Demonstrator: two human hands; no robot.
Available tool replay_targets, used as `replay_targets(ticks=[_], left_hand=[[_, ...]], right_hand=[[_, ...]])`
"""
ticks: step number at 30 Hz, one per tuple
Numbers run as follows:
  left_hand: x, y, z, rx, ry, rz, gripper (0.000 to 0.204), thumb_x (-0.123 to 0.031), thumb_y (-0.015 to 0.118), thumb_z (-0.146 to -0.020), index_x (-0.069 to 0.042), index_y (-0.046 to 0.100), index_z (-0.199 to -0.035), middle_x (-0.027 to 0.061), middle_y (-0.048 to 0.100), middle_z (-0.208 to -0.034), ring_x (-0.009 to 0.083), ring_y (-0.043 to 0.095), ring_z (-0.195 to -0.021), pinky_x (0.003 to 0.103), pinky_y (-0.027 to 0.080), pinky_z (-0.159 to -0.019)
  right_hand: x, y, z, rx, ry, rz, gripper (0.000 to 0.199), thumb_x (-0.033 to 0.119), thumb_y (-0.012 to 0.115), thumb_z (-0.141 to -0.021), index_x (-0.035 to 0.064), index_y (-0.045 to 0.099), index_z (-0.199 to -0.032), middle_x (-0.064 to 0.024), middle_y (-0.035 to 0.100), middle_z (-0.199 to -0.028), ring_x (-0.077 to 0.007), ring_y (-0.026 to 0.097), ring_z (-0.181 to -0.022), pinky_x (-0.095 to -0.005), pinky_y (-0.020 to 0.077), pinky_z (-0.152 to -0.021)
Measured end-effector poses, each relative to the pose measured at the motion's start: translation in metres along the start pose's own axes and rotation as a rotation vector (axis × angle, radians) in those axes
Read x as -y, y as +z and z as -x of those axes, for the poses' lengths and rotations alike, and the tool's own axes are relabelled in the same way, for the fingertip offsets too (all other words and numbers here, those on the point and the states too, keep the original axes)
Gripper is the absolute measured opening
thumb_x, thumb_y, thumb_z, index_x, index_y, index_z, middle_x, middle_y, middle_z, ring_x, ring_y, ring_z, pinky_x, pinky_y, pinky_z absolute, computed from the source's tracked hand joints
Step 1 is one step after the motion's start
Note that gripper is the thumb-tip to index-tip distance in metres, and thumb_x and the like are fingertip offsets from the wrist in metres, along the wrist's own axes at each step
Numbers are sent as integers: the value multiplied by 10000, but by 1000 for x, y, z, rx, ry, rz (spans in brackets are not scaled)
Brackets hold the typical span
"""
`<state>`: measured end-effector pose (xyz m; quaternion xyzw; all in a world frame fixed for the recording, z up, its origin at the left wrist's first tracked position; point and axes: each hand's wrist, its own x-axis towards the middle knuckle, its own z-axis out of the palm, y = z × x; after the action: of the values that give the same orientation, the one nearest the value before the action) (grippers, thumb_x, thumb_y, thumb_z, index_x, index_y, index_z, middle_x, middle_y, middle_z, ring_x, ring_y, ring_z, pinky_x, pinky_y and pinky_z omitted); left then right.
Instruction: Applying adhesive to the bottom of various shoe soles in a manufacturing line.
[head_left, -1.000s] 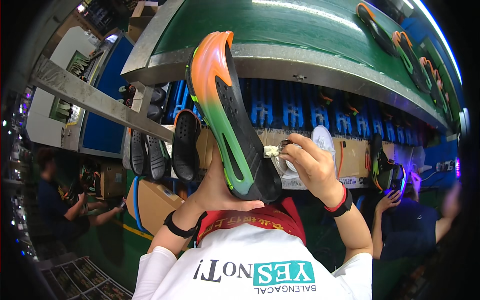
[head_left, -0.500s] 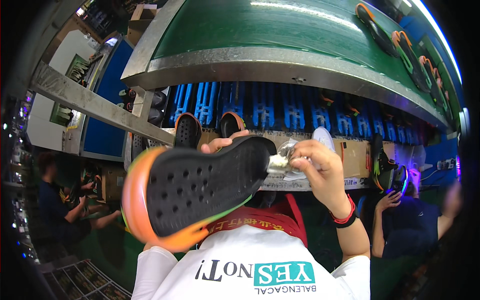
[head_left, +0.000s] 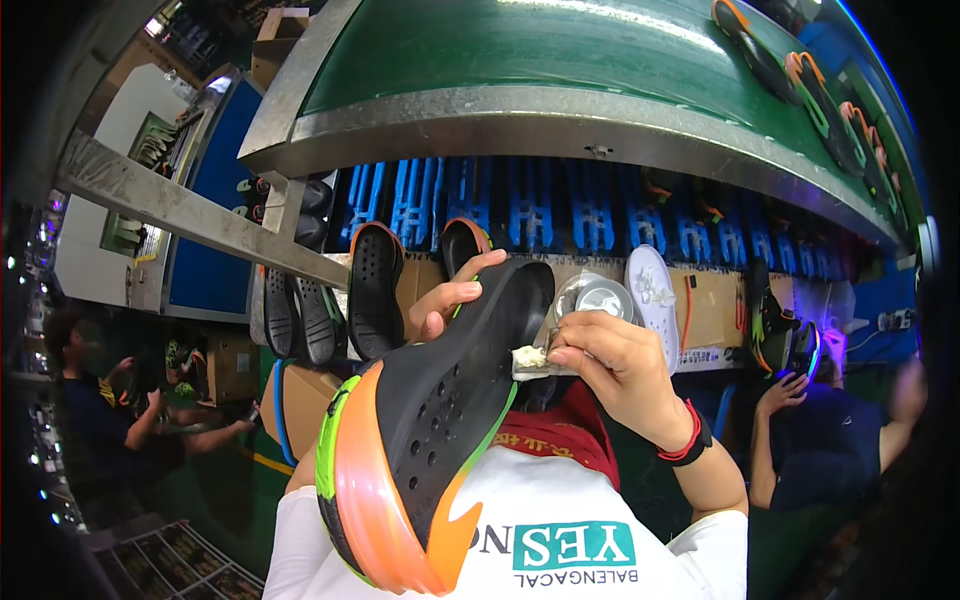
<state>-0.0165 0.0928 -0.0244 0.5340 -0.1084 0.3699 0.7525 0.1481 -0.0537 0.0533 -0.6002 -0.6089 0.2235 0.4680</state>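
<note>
A large black shoe sole (head_left: 455, 380) with rows of round holes and an orange and green rim is tilted in front of my chest. My left hand (head_left: 447, 302) grips it, its fingertips curled over the far edge; the rest of that hand is hidden behind the sole. Between the thumb and fingers of my right hand (head_left: 622, 365) is pinched a small off-white wad of cloth (head_left: 531, 362), close against the sole's right edge. Just beyond that hand sit a round metal tin (head_left: 606, 297) and a white sole (head_left: 650, 290) with small pale scraps on it.
A green conveyor belt (head_left: 520, 60) with a metal edge spans the far side, several soles at its right. Under it stand blue racks (head_left: 530, 205). More black soles (head_left: 376, 285) lean at the left. A co-worker (head_left: 830, 430) is at the right, another (head_left: 100, 390) at the left.
The sole has turned, its orange end swinging down and to the right. My right hand with the cloth wad has moved slightly left and nearer to me, uncovering the tin.
</note>
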Motion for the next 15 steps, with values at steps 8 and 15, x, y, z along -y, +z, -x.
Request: replay_targets(ticks=[8,15], left_hand=[[-5,3,1,-10,-18,42,487,-479,183,-1009,-175,424,-1303,301,191,-1448,409,354,-1309,510,348,-1056],[2,-10,8,4,5,-64,478,-462,185,-1015,-160,434,-1289,295,214,-1439,407,380,-1288,502,365,-1045]], right_hand=[[-3,4,-3,-62,-70,138,130,66,688,-809,-5,636,-906,-129,634,-922,-296,644,-739,-347,516,-625],[1,4,-5,29,-69,90,127,65,684,-811,-12,640,-903,-131,642,-914,-297,653,-746,-338,527,-641]])
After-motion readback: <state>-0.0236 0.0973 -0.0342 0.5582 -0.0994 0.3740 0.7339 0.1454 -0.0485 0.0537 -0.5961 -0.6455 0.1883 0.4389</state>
